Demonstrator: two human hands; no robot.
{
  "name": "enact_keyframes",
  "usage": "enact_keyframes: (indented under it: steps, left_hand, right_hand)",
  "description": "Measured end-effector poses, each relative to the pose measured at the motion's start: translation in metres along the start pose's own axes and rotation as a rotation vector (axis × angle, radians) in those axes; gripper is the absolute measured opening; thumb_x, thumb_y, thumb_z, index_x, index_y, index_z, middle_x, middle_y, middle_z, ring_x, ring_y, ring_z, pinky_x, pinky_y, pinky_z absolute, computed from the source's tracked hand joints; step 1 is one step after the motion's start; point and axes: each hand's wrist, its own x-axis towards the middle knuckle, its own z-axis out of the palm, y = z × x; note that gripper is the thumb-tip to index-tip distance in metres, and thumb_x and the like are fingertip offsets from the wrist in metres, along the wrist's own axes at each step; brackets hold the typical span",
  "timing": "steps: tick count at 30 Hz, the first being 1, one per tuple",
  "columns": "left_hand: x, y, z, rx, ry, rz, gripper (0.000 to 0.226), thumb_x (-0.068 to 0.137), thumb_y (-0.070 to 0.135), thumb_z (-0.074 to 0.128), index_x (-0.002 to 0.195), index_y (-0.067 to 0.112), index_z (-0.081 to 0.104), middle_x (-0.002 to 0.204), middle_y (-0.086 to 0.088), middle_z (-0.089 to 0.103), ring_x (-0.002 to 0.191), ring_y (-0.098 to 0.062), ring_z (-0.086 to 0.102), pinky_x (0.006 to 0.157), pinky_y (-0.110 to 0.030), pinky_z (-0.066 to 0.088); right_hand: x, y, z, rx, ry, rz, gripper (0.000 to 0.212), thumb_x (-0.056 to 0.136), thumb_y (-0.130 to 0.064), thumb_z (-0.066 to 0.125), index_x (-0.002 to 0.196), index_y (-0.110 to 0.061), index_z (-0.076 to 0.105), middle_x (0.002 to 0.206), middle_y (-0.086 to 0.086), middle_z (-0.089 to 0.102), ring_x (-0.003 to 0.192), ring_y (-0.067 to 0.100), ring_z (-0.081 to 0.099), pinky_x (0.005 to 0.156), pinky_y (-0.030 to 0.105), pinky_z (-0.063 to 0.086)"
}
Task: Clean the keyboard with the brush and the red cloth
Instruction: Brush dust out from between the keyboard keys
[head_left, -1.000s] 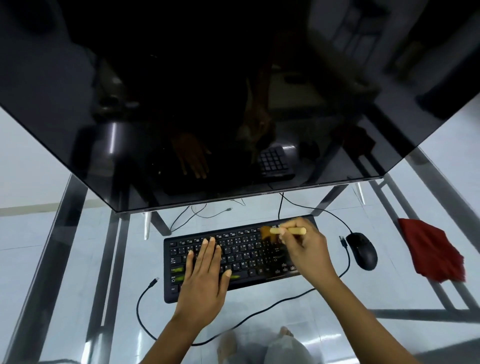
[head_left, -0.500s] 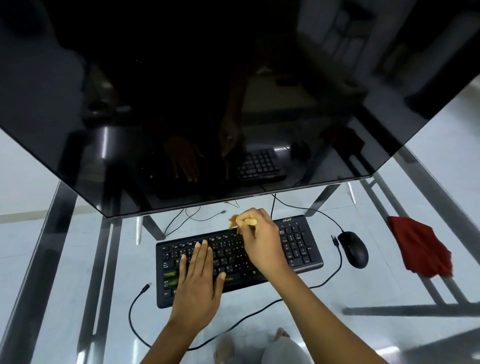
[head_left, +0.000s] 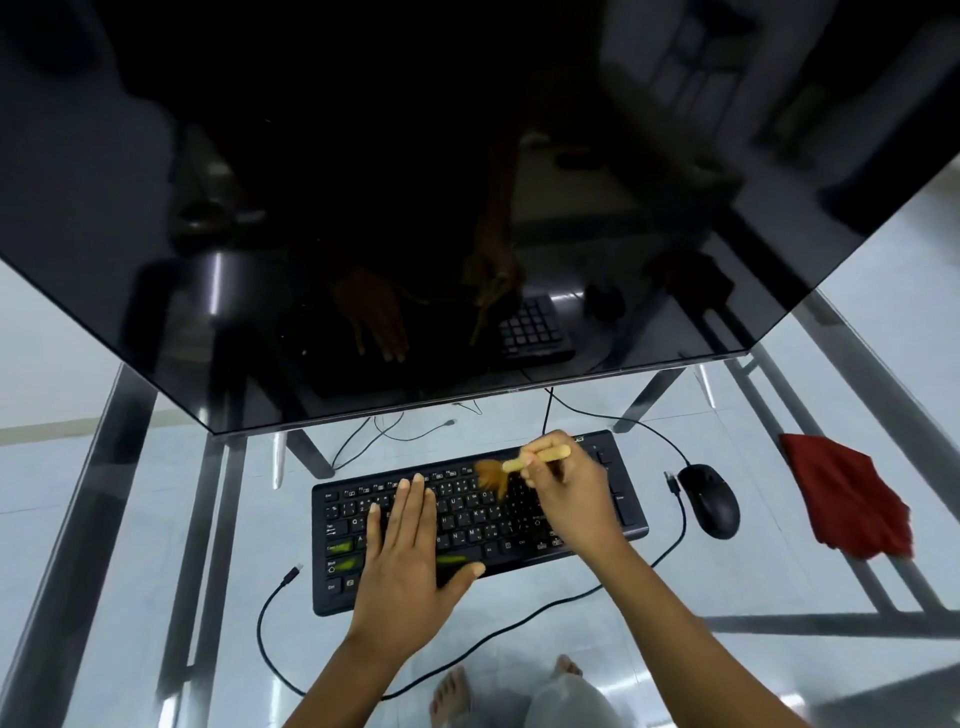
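On the glass table (head_left: 597, 670), the keyboard (head_left: 467, 512) is lying under a flat, straight-fingered left hand (head_left: 410, 551); the right hand (head_left: 571, 499) is pinching the brush (head_left: 514, 465), bristles touching upper keys; the red cloth (head_left: 847, 499) is lying beyond the mouse (head_left: 709, 499).

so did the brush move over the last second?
Yes: the brush has shifted left along the keyboard, from near its numpad end to its upper middle rows.

Behind keyboard (head_left: 337, 525): monitor (head_left: 311, 208) edge overhangs closely.
Right: mouse (head_left: 710, 500) just beside; red cloth (head_left: 847, 501) farther out.
Front: looping cable (head_left: 258, 631).
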Motion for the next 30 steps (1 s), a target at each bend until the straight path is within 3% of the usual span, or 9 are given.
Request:
enact_keyframes:
  steps: [2,5,9,13,16,20,24,28,30]
  left_hand:
    - [0.004,0.003,-0.001,0.0,0.004,-0.005,0.099,0.085,0.079,0.033,0.148,0.004,0.026,0.16,-0.008,0.013,0.149,-0.021,0.004,0.116,-0.046,0.002]
    - [0.007,0.001,-0.002,0.001,-0.012,-0.022,0.101,0.084,0.08,0.033,0.149,0.003,0.026,0.16,-0.009,0.011,0.149,-0.02,0.001,0.116,-0.045,0.0]
    - [0.004,-0.002,0.0,0.024,-0.007,-0.06,0.104,0.082,0.081,0.033,0.147,0.001,0.029,0.159,-0.012,0.015,0.149,-0.023,0.003,0.117,-0.045,-0.002]
    - [0.003,-0.005,0.0,0.026,0.013,-0.114,0.107,0.08,0.083,0.033,0.146,-0.001,0.029,0.157,-0.017,0.019,0.148,-0.028,0.006,0.118,-0.044,-0.003]
    - [-0.001,-0.006,0.002,0.017,0.025,-0.142,0.108,0.079,0.082,0.035,0.146,-0.002,0.029,0.156,-0.02,0.021,0.147,-0.03,0.008,0.118,-0.044,-0.001]
    - [-0.004,-0.008,0.0,0.03,0.028,-0.15,0.107,0.08,0.081,0.035,0.145,-0.004,0.032,0.154,-0.02,0.026,0.146,-0.029,0.014,0.118,-0.045,0.001]
    - [-0.01,-0.014,-0.002,0.02,0.032,-0.166,0.109,0.078,0.082,0.035,0.146,-0.002,0.029,0.154,-0.018,0.028,0.146,-0.026,0.015,0.118,-0.045,-0.001]
    - [-0.006,-0.015,-0.005,0.012,0.019,-0.166,0.109,0.077,0.081,0.039,0.148,-0.001,0.024,0.156,-0.017,0.025,0.147,-0.027,0.013,0.117,-0.047,0.002]
    - [-0.011,-0.018,-0.003,0.005,0.006,-0.177,0.109,0.077,0.081,0.038,0.148,0.0,0.023,0.156,-0.017,0.025,0.147,-0.027,0.013,0.117,-0.047,0.003]
  right_hand:
    - [0.003,0.002,-0.006,0.114,0.028,0.058,0.01,0.094,-0.015,0.058,0.086,-0.02,0.062,0.077,-0.003,0.072,0.071,0.017,0.069,0.068,0.028,0.055]
    - [0.003,0.003,-0.006,0.088,-0.124,0.109,0.007,0.094,-0.018,0.059,0.088,-0.016,0.062,0.077,0.0,0.071,0.072,0.02,0.069,0.068,0.035,0.059]
    - [0.0,0.007,-0.005,0.108,0.144,0.053,0.01,0.094,-0.018,0.059,0.086,-0.023,0.06,0.077,-0.012,0.072,0.071,0.013,0.068,0.065,0.025,0.056]
    - [0.002,-0.006,0.009,0.169,-0.127,0.118,0.009,0.096,-0.014,0.054,0.089,-0.015,0.058,0.084,0.002,0.072,0.07,0.012,0.069,0.067,0.03,0.059]
    - [0.004,-0.016,0.018,0.13,0.101,0.072,0.005,0.095,-0.017,0.057,0.091,-0.014,0.056,0.079,-0.002,0.07,0.067,0.012,0.068,0.063,0.028,0.057]
    - [0.008,-0.03,0.035,0.165,-0.206,0.081,0.007,0.096,-0.012,0.053,0.09,-0.016,0.055,0.086,0.002,0.073,0.067,0.013,0.068,0.063,0.03,0.058]
    - [0.005,-0.042,0.049,0.088,-0.064,-0.04,0.004,0.095,-0.011,0.054,0.092,-0.014,0.056,0.071,-0.007,0.068,0.061,-0.003,0.063,0.057,0.013,0.047]
    - [0.01,-0.051,0.057,0.108,-0.361,0.029,0.007,0.094,-0.012,0.053,0.09,-0.011,0.059,0.074,0.0,0.073,0.07,0.014,0.07,0.071,0.034,0.06]
    - [0.008,-0.054,0.063,0.024,-0.241,-0.061,0.008,0.094,-0.013,0.054,0.087,-0.017,0.058,0.074,-0.005,0.071,0.066,0.008,0.067,0.065,0.026,0.056]
